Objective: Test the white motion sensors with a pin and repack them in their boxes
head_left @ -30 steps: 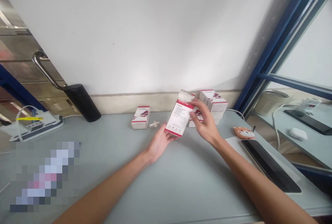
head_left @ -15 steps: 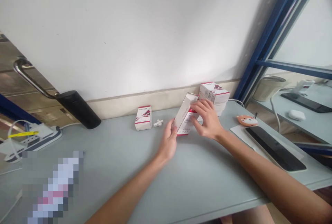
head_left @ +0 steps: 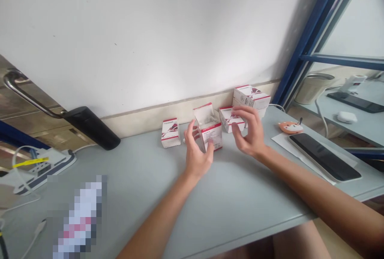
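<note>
A white and red cardboard box (head_left: 213, 136) stands on the table with its top flap up and its opening towards me. My left hand (head_left: 198, 157) is around its left side, thumb on the front face and fingers by the left wall, the index finger raised. My right hand (head_left: 249, 133) is held apart to the right, fingers curved and spread with nothing between them. Just behind its fingertips sits a smaller closed box (head_left: 227, 120). To the left stands another closed box (head_left: 171, 133). A small white item (head_left: 184, 141) is mostly hidden behind my left hand.
Stacked boxes (head_left: 252, 98) stand against the wall at the back right. A black phone (head_left: 325, 157) lies on white paper beside an orange animal-shaped item (head_left: 290, 127). At left are a black cylinder (head_left: 93, 128), a power strip (head_left: 45, 171) and a blurred-out item (head_left: 79, 219).
The box was tilted up between both hands; now it stands upright with its flap open. My right hand has come away from it to the right. The view has shifted slightly.
</note>
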Available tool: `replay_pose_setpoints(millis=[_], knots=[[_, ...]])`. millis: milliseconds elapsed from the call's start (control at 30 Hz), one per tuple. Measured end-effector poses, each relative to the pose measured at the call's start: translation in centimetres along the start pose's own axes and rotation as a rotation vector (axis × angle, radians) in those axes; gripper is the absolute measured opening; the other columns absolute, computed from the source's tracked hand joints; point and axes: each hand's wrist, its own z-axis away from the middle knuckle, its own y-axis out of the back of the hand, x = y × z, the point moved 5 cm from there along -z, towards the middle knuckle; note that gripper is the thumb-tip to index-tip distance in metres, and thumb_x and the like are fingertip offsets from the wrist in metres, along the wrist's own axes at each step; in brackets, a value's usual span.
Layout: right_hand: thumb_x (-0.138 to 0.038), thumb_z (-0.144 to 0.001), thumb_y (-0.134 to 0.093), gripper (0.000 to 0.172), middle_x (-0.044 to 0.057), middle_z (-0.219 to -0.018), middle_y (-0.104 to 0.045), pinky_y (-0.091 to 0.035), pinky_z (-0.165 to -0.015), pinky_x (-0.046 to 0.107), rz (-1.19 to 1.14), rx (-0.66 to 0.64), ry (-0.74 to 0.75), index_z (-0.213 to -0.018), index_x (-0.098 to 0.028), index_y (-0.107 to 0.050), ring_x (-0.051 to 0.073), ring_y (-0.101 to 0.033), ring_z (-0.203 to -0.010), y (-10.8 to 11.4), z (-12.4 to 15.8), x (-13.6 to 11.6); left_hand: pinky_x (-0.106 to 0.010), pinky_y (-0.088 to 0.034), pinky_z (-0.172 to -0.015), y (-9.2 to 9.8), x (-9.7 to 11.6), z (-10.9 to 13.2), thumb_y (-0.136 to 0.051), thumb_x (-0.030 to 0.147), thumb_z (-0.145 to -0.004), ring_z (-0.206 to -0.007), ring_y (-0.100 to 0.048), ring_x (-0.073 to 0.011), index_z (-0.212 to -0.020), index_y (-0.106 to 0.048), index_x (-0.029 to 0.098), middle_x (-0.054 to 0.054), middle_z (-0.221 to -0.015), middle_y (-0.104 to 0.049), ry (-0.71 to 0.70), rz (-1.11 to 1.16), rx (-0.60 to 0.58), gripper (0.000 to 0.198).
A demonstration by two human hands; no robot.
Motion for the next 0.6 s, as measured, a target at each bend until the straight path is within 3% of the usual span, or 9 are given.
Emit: replay_pose_setpoints(millis=[67,167,300,433,600], knots=[[-0.015,-0.093,-0.058,0.041,0.011,-0.126,-0.064,-0.058,-0.096,0.049,-0.041,-0.043,-0.135,-0.132,-0.028,-0.056,0.028,-0.067,-0.112,-0.5,0.2,1.9,-0.049,-0.048,-0.112,0.1,-0.1,-0.1,-0.063,0.028,-0.098,-0.129,-0.053,-0.0289,-0.162,-0.024,0.034,-0.015,-0.145,-0.044,-0.07,-0.073,0.011,0.075],[-0.017,-0.097,-0.052,0.034,0.008,-0.116,-0.067,-0.059,-0.084,0.04,-0.086,-0.287,-0.295,-0.13,-0.026,-0.055,0.023,-0.07,-0.096,-2.4,1.3,4.7,-0.051,-0.051,-0.107,0.0,0.3,0.1,-0.061,0.018,-0.095,-0.126,-0.051,-0.0291,-0.161,-0.03,0.031,-0.016,-0.14,-0.042,-0.224,-0.234,-0.002,0.074],[-0.009,-0.091,-0.05,0.025,0.009,-0.109,-0.071,-0.054,-0.085,0.039,0.01,-0.561,-0.217,-0.105,-0.023,-0.066,0.025,-0.068,-0.098,-4.6,3.2,5.4,-0.052,-0.051,-0.105,-0.2,1.2,0.5,-0.06,0.009,-0.091,-0.124,-0.053,-0.0286,-0.148,-0.044,0.026,-0.015,-0.135,-0.041,-0.372,-0.329,0.019,0.062],[-0.005,-0.081,-0.055,0.02,0.011,-0.099,-0.072,-0.049,-0.089,0.042,0.055,-0.643,-0.178,-0.086,-0.021,-0.066,0.029,-0.065,-0.096,-5.2,3.5,4.5,-0.049,-0.053,-0.102,-0.2,1.7,0.9,-0.062,0.007,-0.085,-0.124,-0.055,-0.0268,-0.133,-0.047,0.023,-0.016,-0.138,-0.038,-0.438,-0.309,0.06,0.052],[-0.01,-0.087,-0.057,0.016,0.012,-0.102,-0.073,-0.05,-0.085,0.038,0.039,-0.69,-0.212,-0.089,-0.019,-0.07,0.027,-0.065,-0.093,-4.9,3.0,3.7,-0.047,-0.057,-0.093,0.2,2.7,1.6,-0.061,0.006,-0.069,-0.122,-0.054,-0.029,-0.104,-0.048,0.022,-0.013,-0.127,-0.041,-0.58,-0.312,0.118,0.041]])
